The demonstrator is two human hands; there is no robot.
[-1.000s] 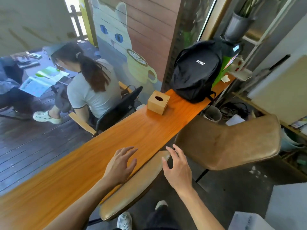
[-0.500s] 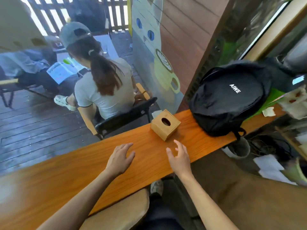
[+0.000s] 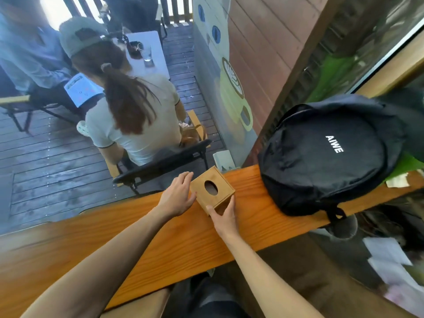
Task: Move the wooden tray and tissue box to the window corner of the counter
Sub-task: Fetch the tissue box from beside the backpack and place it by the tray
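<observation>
A small wooden tissue box point(image 3: 212, 188) with an oval hole in its top stands on the orange wooden counter point(image 3: 142, 239), close to the window glass. My left hand point(image 3: 180, 195) presses flat against the box's left side. My right hand point(image 3: 223, 215) holds its near right corner, thumb and fingers wrapped on the wood. The box still rests on the counter. No wooden tray is visible.
A black backpack point(image 3: 325, 154) lies on the counter just right of the box. Behind the glass a person sits on a black chair point(image 3: 165, 161). A brown stool seat point(image 3: 135, 304) sits below the counter's near edge. Papers lie on the floor at right.
Both hands reached forward from the counter's near edge and closed onto the tissue box's sides. The camera moved closer to the box and window.
</observation>
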